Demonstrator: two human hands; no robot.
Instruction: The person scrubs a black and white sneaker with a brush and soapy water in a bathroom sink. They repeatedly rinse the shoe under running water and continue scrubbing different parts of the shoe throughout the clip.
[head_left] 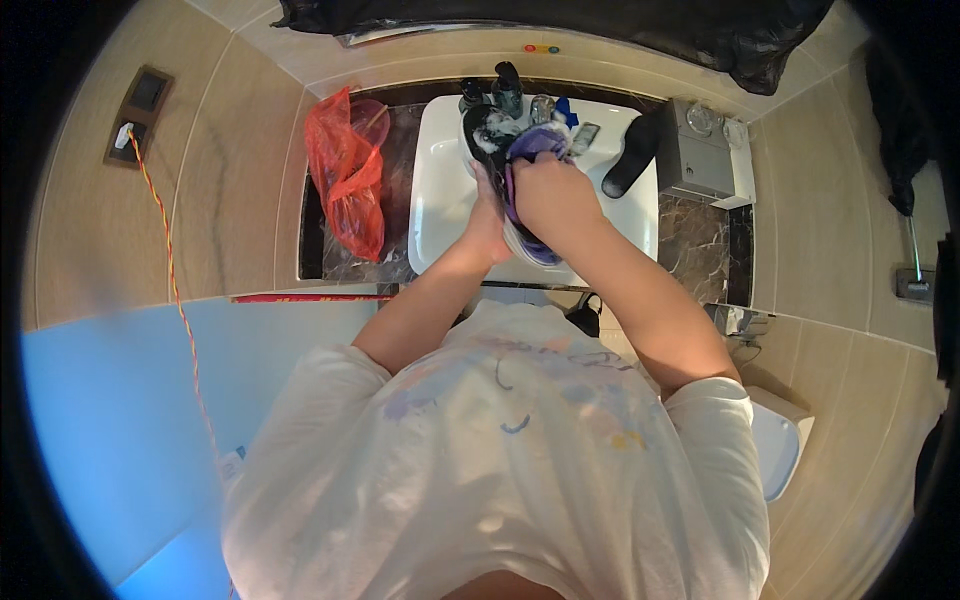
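Over the white sink [432, 205] I hold a shoe [489, 135] tilted up, its dark part streaked with white suds and a pale edge along its side. My left hand [487, 222] is closed around the shoe's left side, low down. Against a purple, fabric-like part [538, 141] of it or in it, my right hand [553, 192] is curled. Whether this purple part is the shoe's own lining or a separate cloth I cannot tell. The right fingertips are hidden, and so is anything small in them. A black, long, rounded piece like an insole [634, 152] leans on the sink's right side.
Dark bottles [507, 88], a tap [542, 108] and a small blue object [567, 112] stand at the sink's back. A red plastic bag [345, 180] lies on the dark counter [398, 150] at left. A grey box [694, 150] stands at right. A twisted cord [172, 262] hangs from the wall socket [140, 115].
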